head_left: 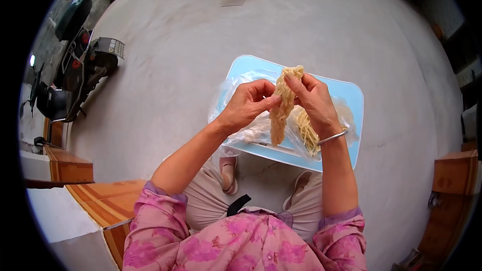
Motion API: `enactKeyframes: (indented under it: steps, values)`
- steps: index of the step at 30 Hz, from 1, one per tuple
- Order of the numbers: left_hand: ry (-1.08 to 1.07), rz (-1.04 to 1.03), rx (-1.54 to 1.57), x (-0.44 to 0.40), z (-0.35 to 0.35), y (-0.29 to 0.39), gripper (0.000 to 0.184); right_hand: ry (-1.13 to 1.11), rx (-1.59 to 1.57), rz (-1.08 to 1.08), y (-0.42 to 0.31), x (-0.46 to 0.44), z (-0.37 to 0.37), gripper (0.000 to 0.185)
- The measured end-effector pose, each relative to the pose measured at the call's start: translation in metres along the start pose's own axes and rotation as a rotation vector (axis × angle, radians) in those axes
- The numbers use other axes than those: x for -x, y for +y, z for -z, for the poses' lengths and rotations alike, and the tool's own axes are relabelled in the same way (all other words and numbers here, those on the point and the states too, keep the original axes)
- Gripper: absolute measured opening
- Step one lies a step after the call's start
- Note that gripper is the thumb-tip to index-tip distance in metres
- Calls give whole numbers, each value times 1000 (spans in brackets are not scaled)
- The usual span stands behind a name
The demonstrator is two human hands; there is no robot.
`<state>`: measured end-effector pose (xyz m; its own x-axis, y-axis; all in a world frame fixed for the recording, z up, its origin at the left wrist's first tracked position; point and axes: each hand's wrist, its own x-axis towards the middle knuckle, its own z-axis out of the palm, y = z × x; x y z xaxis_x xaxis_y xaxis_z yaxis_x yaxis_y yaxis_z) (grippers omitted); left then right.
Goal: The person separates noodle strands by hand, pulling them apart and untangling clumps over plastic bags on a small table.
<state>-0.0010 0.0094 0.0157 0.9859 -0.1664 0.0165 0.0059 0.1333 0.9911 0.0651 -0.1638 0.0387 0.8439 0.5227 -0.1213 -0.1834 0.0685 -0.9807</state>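
Note:
Over a light blue low table (248,62), my left hand (245,105) and my right hand (317,103) hold up a long, pale, bumpy strip of food (281,115). The left thumb and fingers pinch its side near the middle. Higher up, the right thumb and fingers grip near its top end. Its lower end hangs free; I cannot make out its exact kind. Below the right hand, an open plastic bag holds thin yellowish noodle-like strands (306,130). A clear, crumpled plastic bag (221,101) lies under the left hand, with pale pieces partly hidden in it.
A motor scooter (75,70) stands at the left on the grey concrete floor (175,45). Tiled steps (108,195) rise close by my left side. More brown tiled blocks (454,185) stand at the right edge. My knees and shoes are just below the table.

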Motion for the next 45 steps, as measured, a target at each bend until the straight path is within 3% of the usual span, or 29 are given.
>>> enactKeyframes:
  steps: [4, 7, 10, 16, 25, 34, 38, 45]
  values:
    - [117, -84, -64, 4, 5, 5, 17, -139, 101, 52, 7, 5, -14, 43]
    - [239, -211, -478, 7, 7, -2, 16, -131, 78, 40, 18, 3, -16, 39]
    - [313, -200, -398, 11, 2, -2, 16, -73, 25, 15, 21, 2, -16, 38]
    - [150, 49, -278, 14, 12, 1, 20, -29, -55, -55, 23, -1, -14, 38]
    - [185, 28, -97, 16, 12, 0, 14, -100, 22, -81, 17, 1, -14, 35]
    - [357, -25, -472, 13, 13, 2, 10, -126, 1, -65, 22, -1, -8, 27]
    - [259, 67, -292, 13, 16, -1, 7, -114, -62, -72, 21, 0, -8, 26]
    - [89, 138, 343, 11, 17, 0, 9, -96, -33, -19, 17, 4, -12, 26]
